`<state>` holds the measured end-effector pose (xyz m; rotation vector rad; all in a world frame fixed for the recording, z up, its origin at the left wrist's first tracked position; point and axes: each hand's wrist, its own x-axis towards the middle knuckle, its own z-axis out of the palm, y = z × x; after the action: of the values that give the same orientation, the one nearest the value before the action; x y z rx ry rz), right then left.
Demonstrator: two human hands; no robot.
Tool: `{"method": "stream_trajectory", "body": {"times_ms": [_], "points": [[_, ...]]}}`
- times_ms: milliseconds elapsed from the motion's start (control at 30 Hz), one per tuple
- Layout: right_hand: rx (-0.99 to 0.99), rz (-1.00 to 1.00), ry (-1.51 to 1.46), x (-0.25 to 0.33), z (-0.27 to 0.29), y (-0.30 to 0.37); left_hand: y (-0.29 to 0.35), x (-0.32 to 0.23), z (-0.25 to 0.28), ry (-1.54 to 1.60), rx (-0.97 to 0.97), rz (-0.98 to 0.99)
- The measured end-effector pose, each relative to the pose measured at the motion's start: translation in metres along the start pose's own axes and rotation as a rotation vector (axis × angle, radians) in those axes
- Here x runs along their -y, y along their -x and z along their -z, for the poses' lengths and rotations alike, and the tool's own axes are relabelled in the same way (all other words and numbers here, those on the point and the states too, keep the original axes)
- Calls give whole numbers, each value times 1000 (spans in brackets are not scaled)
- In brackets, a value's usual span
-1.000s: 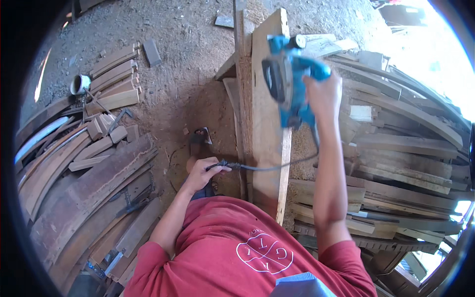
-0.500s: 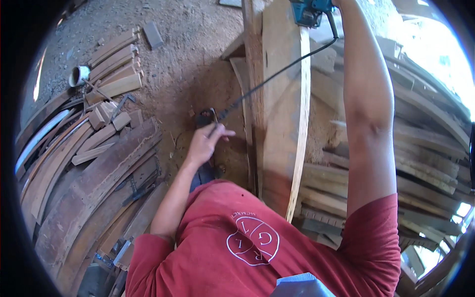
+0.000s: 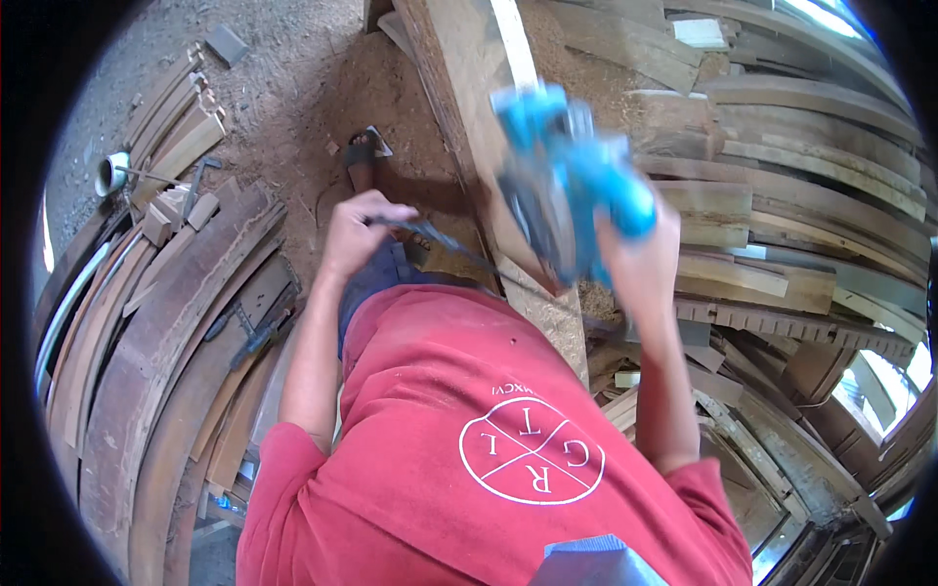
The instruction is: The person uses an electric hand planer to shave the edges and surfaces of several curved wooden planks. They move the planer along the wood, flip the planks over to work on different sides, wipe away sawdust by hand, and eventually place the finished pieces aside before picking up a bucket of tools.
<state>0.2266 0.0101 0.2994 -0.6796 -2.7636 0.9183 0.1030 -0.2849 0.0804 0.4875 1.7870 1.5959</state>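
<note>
My right hand [image 3: 640,249] grips the rear handle of a teal circular saw [image 3: 572,166], smeared by motion. The saw is in the air over a long wooden plank [image 3: 469,83], its round dark side turned to the left. At the left, in front of my shirt, my left hand [image 3: 360,230] is closed around the dark power cord [image 3: 445,239]. From there the cord runs right, across the plank's near end, toward the saw. Where it meets the saw is hidden.
Stacked boards [image 3: 782,195] line the right side. On the left lie curved planks [image 3: 147,371], short wood pieces [image 3: 176,142], a clamp-like tool [image 3: 259,342] and a white pipe piece [image 3: 112,174]. My sandalled foot [image 3: 362,151] stands on the dusty ground beside the plank.
My right hand has drawn the saw back from the plank's far end toward my body. The left hand has shifted slightly left and still holds the cord, which now hangs slacker. My view has turned.
</note>
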Motion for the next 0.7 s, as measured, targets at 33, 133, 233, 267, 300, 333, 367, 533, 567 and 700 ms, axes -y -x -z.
{"method": "stream_trajectory", "body": {"times_ms": [33,133,233,267,300,333,367,533,567,700], "points": [[64,-170,-45,-1,15,50,10,2,-13,-21,93,-11],[98,-385,-10,-23,43,175,27,-18,-51,-142,386,-76],[80,-504,-88,-22,47,208,38,-12,-74,-115,492,-114],[86,-473,-85,-22,45,202,39,-10,-77,-121,500,-100],[93,-441,-82,-22,42,186,39,-7,-77,-121,470,-110],[101,-411,-74,-19,38,167,36,-3,-74,-117,441,-119],[90,-357,-65,-16,33,145,32,0,-68,-117,415,-127],[-19,-75,-81,12,-3,0,22,10,-24,174,198,28],[-19,-45,-87,20,-10,-32,19,10,-15,222,168,23],[-25,-6,-30,48,-39,-147,6,0,9,430,-24,122]]}}
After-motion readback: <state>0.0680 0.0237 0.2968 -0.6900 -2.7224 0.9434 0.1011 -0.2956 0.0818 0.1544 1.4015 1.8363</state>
